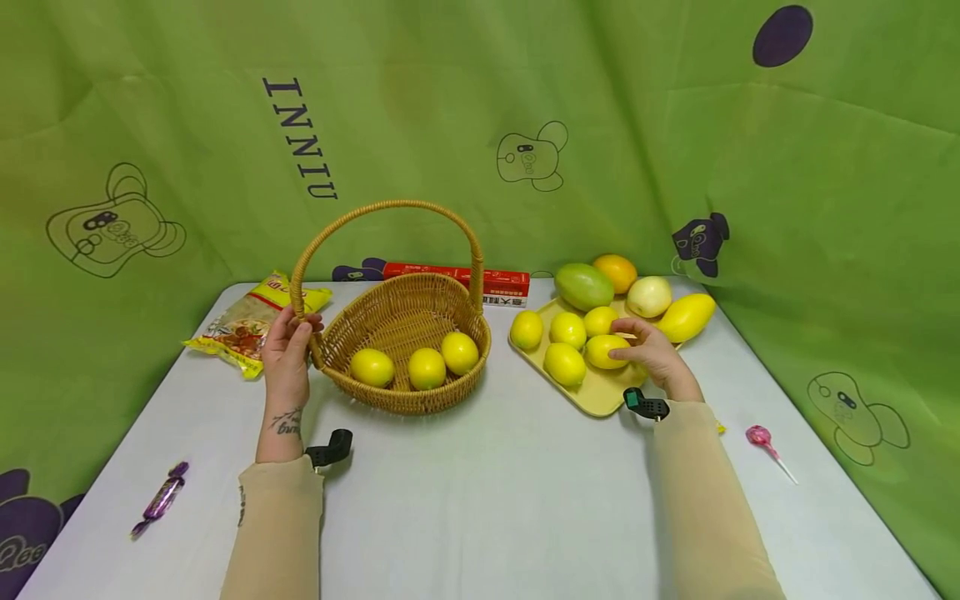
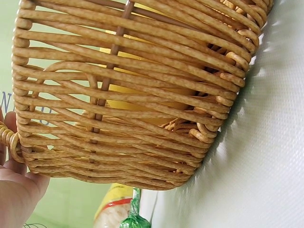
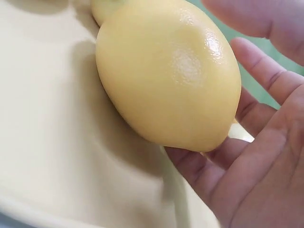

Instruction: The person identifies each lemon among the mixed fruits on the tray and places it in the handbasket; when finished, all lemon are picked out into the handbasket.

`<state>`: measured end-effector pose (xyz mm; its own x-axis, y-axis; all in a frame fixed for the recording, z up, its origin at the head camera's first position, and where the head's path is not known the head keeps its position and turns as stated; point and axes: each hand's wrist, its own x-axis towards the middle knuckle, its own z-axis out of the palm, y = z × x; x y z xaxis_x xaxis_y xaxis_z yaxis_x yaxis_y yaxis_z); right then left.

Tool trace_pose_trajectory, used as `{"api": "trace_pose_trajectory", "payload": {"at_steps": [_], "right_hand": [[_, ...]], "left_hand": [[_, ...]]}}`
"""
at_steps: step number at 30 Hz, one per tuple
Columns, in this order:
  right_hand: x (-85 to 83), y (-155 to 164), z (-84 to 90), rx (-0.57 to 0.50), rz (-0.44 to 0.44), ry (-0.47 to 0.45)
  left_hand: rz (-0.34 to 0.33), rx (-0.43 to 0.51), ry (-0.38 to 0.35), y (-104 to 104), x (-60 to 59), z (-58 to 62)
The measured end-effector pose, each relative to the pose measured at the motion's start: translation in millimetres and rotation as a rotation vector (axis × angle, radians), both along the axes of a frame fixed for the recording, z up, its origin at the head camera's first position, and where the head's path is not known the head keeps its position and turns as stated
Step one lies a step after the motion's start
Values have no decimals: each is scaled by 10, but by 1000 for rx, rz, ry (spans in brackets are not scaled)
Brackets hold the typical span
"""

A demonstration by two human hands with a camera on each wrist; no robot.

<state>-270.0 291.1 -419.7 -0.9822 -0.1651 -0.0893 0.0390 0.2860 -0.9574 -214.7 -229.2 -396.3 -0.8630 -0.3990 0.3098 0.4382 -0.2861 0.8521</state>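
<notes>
My left hand (image 1: pixel 294 332) grips the foot of the handle on the left side of a wicker basket (image 1: pixel 397 310), which holds three lemons (image 1: pixel 427 368). The left wrist view shows the basket's woven wall (image 2: pixel 133 95) close up, with my palm (image 2: pixel 14 190) at its lower left. My right hand (image 1: pixel 627 340) curls round a lemon (image 1: pixel 604 352) lying on the yellow tray (image 1: pixel 600 398). In the right wrist view that lemon (image 3: pixel 171 76) rests on the tray against my fingers (image 3: pixel 256 156). Several more lemons (image 1: pixel 567 330) lie on the tray.
At the tray's far end lie a green mango (image 1: pixel 583 286), an orange (image 1: pixel 616 272), a pale round fruit (image 1: pixel 649 296) and a yellow mango (image 1: pixel 686 317). A snack bag (image 1: pixel 247 325), a red box (image 1: pixel 457 279), a purple candy (image 1: pixel 161 498) and a lollipop (image 1: pixel 763 439) lie on the white table. Green cloth walls surround it.
</notes>
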Motion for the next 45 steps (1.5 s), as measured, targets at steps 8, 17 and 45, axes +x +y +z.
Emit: {"api": "trace_pose_trajectory", "payload": {"at_steps": [8,17,45], "right_hand": [[-9,9,-10,143,50,-26],[10,-13,-38,230,31,-43],[106,-1230,595,-372,243,130]], "left_hand": [[-10,16,22,3,-4,-6],[-4,7,6,1,3,-4],[0,-5,10,-3,-6,-7]]}}
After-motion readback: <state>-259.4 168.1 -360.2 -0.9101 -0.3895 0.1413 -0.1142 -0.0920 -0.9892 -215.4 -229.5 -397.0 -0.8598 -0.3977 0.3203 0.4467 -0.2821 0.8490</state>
